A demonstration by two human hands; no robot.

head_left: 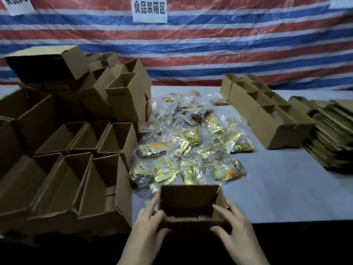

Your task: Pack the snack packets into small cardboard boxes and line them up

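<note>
Left hand (150, 220): fingers curled round the left wall of a small cardboard box (191, 201), thumb at its near lower edge. Holding.
Right hand (232, 223): grips the right wall of the same box, one finger hooked over the near rim, thumb low on the front. Holding.

The box sits at the near edge of the table (277, 188), top flaps open, mouth up and tipped slightly toward the camera. The interior is dark and no contents can be made out.

Just beyond the box, touching its far wall, is a loose heap of snack packets (187, 144). They are gold and clear wrappers, spread across the middle of the table.

To the left of the heap is a pile of open boxes (80, 150), several tiers high. The upper ones are tilted or lying on their sides.

To the right of the heap is a row of boxes (267, 115), lined up side by side and running away toward the back. Whether they are filled cannot be told.

Further right is a stack of flat cardboard (332, 134).

Behind everything hangs a red, white and blue striped tarp (229, 44) with a white paper sign (150, 8) pinned to it.
</note>
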